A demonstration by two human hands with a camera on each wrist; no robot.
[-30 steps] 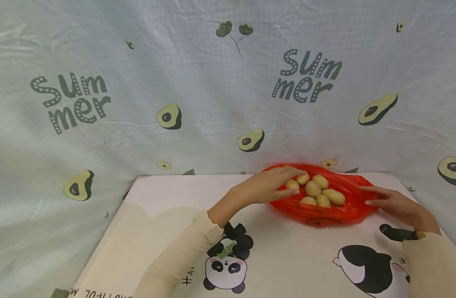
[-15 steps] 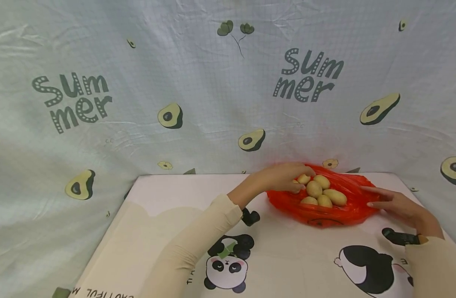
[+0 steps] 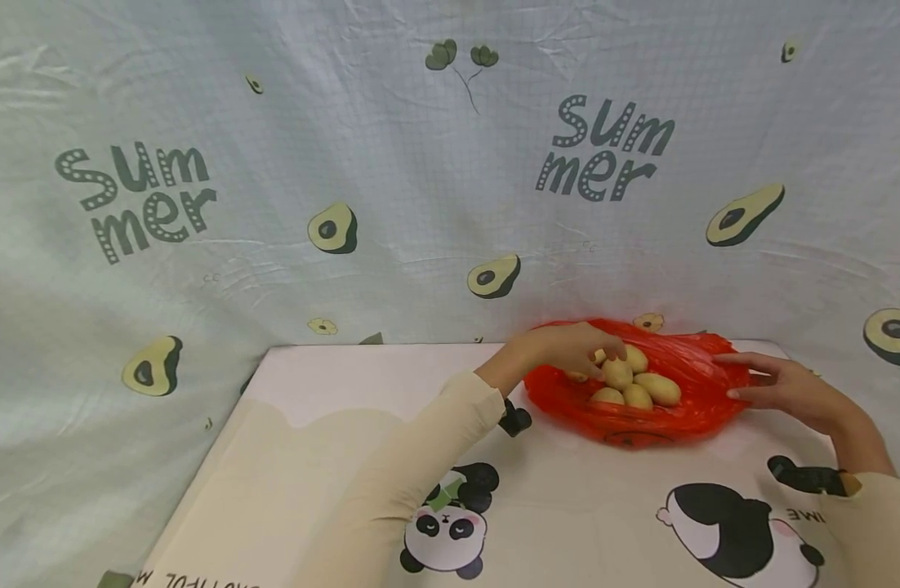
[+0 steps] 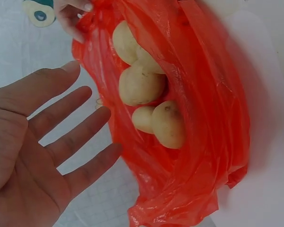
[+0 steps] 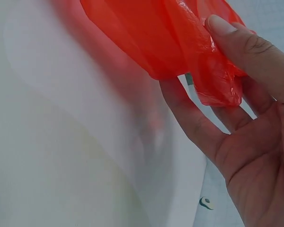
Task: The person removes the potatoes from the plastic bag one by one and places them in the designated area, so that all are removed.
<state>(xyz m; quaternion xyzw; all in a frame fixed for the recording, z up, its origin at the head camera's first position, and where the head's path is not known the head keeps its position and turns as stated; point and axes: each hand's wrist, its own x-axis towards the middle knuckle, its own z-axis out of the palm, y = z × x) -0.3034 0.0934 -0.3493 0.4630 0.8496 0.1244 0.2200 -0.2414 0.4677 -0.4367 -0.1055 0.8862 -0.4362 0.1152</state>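
Observation:
A red plastic bag (image 3: 703,380) lies at the back right of the table, its mouth spread wide around several pale yellow potatoes (image 3: 657,389). My left hand (image 3: 562,349) hovers over the left part of the bag, its fingertips overlapping the back left potatoes in the head view. In the left wrist view that hand (image 4: 42,137) has its fingers extended and apart, with nothing held. At the bag's right end, my right hand (image 3: 791,390) holds the plastic; in the right wrist view the thumb (image 5: 222,26) lies in front of the red film and the fingers behind it.
The white and cream table (image 3: 332,474) carries printed pandas and lettering. Behind it hangs a pale curtain (image 3: 391,180) with avocado prints, close to the bag's back edge. A black strap (image 3: 806,475) shows at the right wrist.
My left hand has moved right over the potatoes, its fingers bending downward. My right hand has shifted slightly right, thumb and fingers now around the bag's end, which has risen a little.

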